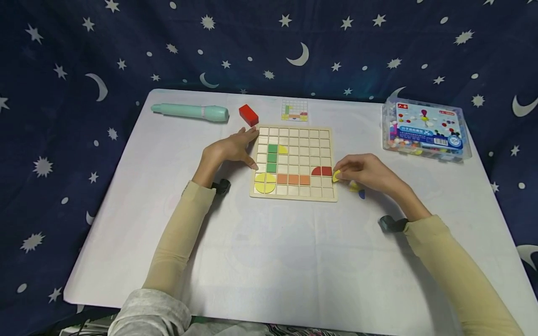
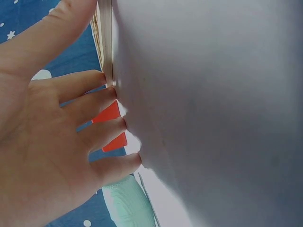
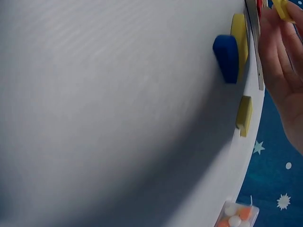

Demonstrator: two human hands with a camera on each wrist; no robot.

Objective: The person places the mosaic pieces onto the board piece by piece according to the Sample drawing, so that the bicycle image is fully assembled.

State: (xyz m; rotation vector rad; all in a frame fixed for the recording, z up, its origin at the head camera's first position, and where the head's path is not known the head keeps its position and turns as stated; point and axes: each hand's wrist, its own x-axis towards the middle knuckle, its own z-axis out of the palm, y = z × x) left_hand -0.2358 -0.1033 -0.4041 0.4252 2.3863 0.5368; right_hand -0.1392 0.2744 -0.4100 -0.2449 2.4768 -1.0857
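Note:
A square wooden grid board (image 1: 294,162) lies mid-table. On it are a column of green squares (image 1: 272,157) with a yellow quarter-circle (image 1: 282,150) beside the top one, a yellow circle (image 1: 265,183) made of quarters at lower left, a row of orange squares (image 1: 293,179) and two red pieces (image 1: 322,171) at right. My left hand (image 1: 231,145) rests along the board's left edge, fingers extended and spread. At the right edge, my right hand (image 1: 366,172) pinches a yellow tile (image 1: 336,176) between thumb and fingers. Below that hand lie a blue piece (image 3: 226,59) and yellow pieces (image 3: 244,116).
Behind the board are a small pattern card (image 1: 294,111) and a red block (image 1: 249,115). A mint-green tube-shaped object (image 1: 191,112) lies at back left. At back right stands a clear box (image 1: 426,130) of colourful parts. A starry dark-blue cloth (image 1: 252,42) hangs behind the table.

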